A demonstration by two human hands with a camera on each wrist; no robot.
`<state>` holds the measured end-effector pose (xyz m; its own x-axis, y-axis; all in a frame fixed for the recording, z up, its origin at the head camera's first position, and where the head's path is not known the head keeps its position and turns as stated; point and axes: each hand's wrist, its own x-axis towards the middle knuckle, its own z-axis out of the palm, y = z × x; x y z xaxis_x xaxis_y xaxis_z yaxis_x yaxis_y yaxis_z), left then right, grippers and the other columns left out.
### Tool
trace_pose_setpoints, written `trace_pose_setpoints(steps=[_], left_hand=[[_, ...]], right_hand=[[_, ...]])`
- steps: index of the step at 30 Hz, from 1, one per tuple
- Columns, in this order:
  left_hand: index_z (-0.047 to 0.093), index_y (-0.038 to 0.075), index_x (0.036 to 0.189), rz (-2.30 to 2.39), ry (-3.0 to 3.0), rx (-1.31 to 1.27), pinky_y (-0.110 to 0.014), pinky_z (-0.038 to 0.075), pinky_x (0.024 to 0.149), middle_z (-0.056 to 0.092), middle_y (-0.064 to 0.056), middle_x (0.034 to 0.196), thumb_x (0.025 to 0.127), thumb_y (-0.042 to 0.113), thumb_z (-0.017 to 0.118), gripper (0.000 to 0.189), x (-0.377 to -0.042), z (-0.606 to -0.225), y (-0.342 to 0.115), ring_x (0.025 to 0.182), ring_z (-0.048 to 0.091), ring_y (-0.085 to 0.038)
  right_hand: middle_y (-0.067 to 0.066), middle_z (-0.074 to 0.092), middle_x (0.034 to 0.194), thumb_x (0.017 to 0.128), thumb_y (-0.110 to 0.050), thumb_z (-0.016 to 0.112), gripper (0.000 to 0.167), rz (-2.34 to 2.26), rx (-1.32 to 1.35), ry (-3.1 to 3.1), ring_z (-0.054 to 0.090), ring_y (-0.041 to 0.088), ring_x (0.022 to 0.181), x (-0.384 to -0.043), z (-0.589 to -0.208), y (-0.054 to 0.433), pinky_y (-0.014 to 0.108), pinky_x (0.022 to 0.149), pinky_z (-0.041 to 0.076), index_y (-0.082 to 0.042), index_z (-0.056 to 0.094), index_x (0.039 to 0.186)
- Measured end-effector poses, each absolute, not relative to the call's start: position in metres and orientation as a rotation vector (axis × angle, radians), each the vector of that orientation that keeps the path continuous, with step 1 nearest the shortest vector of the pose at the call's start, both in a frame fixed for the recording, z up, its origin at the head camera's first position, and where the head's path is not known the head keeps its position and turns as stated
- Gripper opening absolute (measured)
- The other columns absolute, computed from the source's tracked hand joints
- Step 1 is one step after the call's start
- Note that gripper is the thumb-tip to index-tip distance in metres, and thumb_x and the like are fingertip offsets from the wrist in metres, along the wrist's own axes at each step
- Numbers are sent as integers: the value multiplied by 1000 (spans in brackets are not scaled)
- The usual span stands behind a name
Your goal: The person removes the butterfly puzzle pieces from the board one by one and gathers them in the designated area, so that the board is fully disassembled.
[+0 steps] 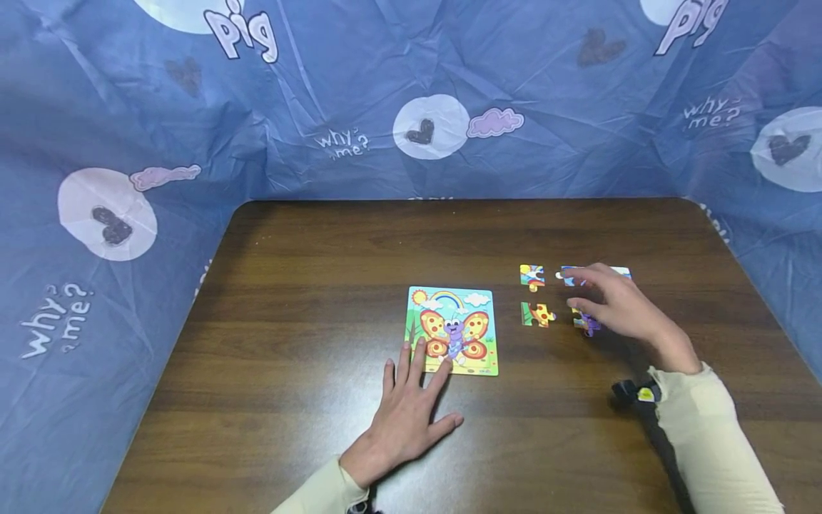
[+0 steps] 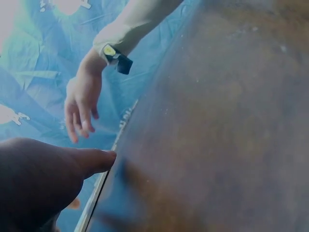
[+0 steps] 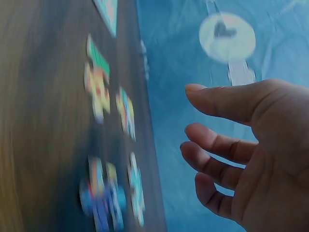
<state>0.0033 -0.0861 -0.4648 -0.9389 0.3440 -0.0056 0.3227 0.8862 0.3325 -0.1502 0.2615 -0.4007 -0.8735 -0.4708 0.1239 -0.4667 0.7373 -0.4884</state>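
My left hand (image 1: pixel 407 414) has its fingers spread, with the fingertips on the lower left edge of a square butterfly picture board (image 1: pixel 475 303). My right hand (image 1: pixel 619 303) is over several loose jigsaw pieces to the board's right. Its fingers are loosely bent, and in the right wrist view nothing lies between thumb and fingers (image 3: pixel 219 145). Nearest to it are a blue piece (image 1: pixel 569 273) and a purple piece (image 1: pixel 589 325), both partly hidden by the hand. A sun piece (image 1: pixel 531 274) and a green-and-yellow piece (image 1: pixel 536 314) lie left of it.
A brown wooden table (image 1: pixel 289 321) bears the board and pieces. Blue printed cloth (image 1: pixel 353 71) hangs behind the table and along both sides. A dark strap with a yellow mark (image 1: pixel 645 393) is at the right wrist.
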Motion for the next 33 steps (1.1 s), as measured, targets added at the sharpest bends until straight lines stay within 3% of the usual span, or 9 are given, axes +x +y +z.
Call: trace_pose_setpoints(steps=[19, 25, 33], left_hand=[[40, 19, 153, 495, 2987, 375, -68, 26, 116, 16, -33, 163, 89, 61, 61, 80, 21, -464, -89, 150, 21, -53], [42, 19, 152, 486, 3014, 354, -68, 28, 115, 21, -35, 160, 89, 61, 61, 78, 25, -465, -90, 149, 24, -53], [42, 19, 152, 472, 3015, 351, -67, 29, 114, 23, -35, 160, 90, 61, 60, 78, 27, -467, -91, 148, 25, -53]], right_hand=[[13, 64, 121, 90, -16, 74, 44, -827, -978, 2695, 64, 25, 100, -141, -419, 142, 44, 85, 53, -8, 63, 132], [13, 64, 122, 92, -21, 72, 43, -778, -1013, 2658, 64, 25, 107, -131, -423, 109, 45, 89, 54, -8, 63, 132], [8, 64, 120, 91, -32, 73, 53, -707, -955, 2671, 61, 18, 97, -115, -434, 77, 37, 81, 52, -8, 60, 137]])
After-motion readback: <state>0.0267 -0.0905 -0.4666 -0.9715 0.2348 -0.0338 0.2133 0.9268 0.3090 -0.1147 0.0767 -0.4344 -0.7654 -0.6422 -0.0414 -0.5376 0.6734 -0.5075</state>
